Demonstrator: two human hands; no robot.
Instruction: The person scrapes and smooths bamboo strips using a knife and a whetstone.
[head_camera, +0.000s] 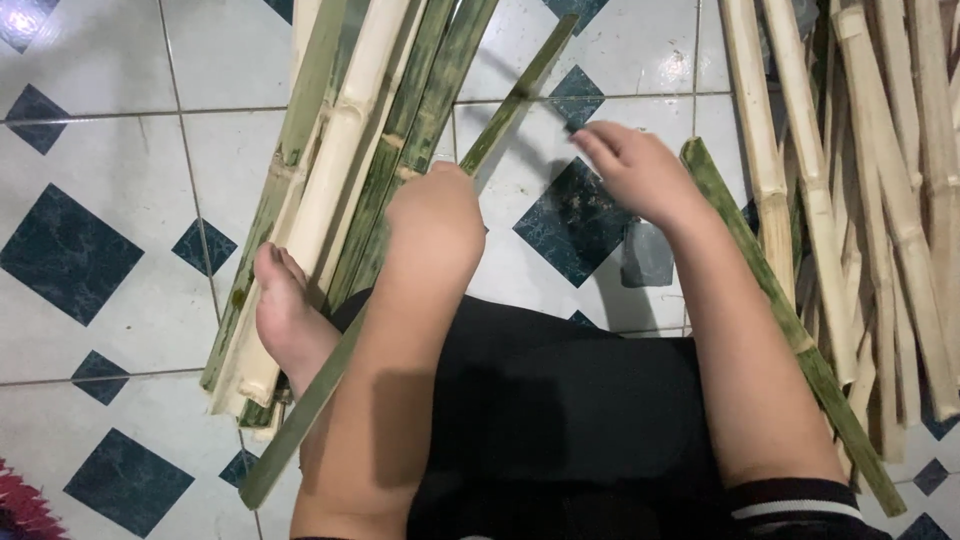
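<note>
My left hand (435, 215) is closed around a long green bamboo strip (520, 95) that slants from the lower left, under my arm, to the upper right. My right hand (640, 175) hovers just right of that strip, fingers curled on a small dark tool (571, 128); only its tip shows, and a blurred dark streak runs from it toward the strip. My bare foot (285, 315) rests on a pile of green and pale split bamboo (340, 170) at the left.
A heap of pale bamboo slats (880, 200) lies on the right. One green slat (790, 320) runs along my right forearm. A small grey stone (646, 255) sits on the white tiled floor (100, 170) with dark diamonds. A red mat corner (18, 505) shows at the lower left.
</note>
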